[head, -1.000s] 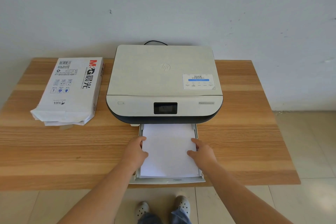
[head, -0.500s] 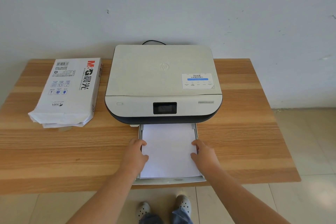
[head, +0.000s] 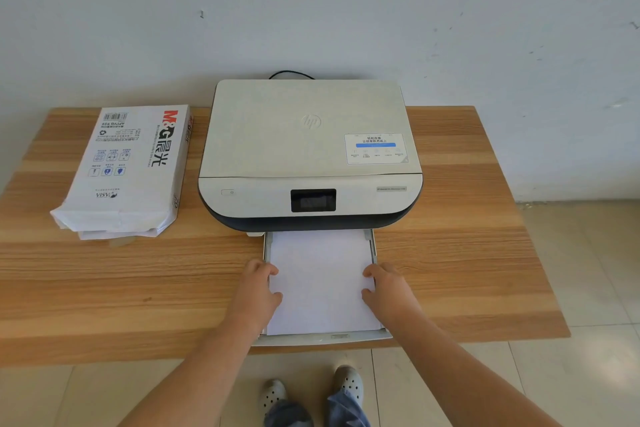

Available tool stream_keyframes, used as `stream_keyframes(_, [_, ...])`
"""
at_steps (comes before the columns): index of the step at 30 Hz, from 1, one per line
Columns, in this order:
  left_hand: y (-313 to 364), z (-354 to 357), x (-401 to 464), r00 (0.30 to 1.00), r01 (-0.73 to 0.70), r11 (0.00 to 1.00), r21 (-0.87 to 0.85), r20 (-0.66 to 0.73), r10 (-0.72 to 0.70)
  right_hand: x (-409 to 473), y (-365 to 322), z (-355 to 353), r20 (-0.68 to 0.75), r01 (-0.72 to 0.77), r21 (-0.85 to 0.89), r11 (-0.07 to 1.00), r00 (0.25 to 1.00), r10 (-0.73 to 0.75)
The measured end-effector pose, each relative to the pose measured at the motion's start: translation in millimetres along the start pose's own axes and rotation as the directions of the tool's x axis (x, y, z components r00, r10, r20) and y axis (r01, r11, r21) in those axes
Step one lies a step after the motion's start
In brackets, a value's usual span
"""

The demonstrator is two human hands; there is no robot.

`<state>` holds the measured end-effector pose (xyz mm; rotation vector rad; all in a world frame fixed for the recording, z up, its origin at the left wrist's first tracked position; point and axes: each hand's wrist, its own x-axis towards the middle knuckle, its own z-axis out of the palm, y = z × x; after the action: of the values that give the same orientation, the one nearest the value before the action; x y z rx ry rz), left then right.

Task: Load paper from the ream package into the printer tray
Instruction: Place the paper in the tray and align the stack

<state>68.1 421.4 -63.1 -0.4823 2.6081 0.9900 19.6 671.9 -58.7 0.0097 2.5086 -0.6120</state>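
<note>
A white printer (head: 310, 149) sits mid-table with its paper tray (head: 322, 339) pulled out toward me. A white paper stack (head: 320, 281) lies flat in the tray. My left hand (head: 258, 289) is curled over the stack's left edge, thumb and fingertips on the paper. My right hand (head: 386, 288) does the same on the stack's right edge. The opened ream package (head: 128, 170) lies to the left of the printer, its torn end facing me with sheets showing.
The wooden table (head: 460, 253) stands against a white wall, with its front edge just under the tray's end. A black cable (head: 291, 73) runs out behind the printer. My feet in grey clogs (head: 311, 392) are on the tiled floor below.
Both hands stay at the sides of the stack with only slight finger shifts. The view has drifted a little.
</note>
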Motion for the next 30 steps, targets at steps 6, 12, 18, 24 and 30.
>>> stream_keyframes(6, [-5.3, -6.3, -1.5, 0.997, -0.069, 0.996, 0.061, 0.028, 0.068, -0.5, 2.8, -6.5, -0.05, 0.03, 0.013, 0.999, 0.998, -0.03])
stream_keyframes(12, [-11.5, -7.2, -16.1, 0.914, -0.383, 0.869, 0.314, 0.263, 0.308, -6.8, 4.7, -10.1, 0.089, 0.32, -0.22, 0.922, 0.947, -0.307])
stream_keyframes(18, [-9.8, -2.3, -20.5, 0.866, -0.473, 0.742, 0.475, 0.407, 0.291, -10.6, 4.9, -3.5, 0.276, 0.525, -0.412, 0.745, 0.851, -0.447])
stream_keyframes(24, [-9.8, -1.0, -15.8, 0.867, -0.465, 0.716, 0.522, 0.434, 0.246, -7.7, 5.9, 2.8, 0.306, 0.54, -0.463, 0.703, 0.842, -0.445])
stream_keyframes(30, [-9.2, -1.8, -16.5, 0.869, -0.462, 0.698, 0.548, 0.435, 0.234, -8.5, 4.3, 2.1, 0.322, 0.545, -0.478, 0.689, 0.839, -0.439])
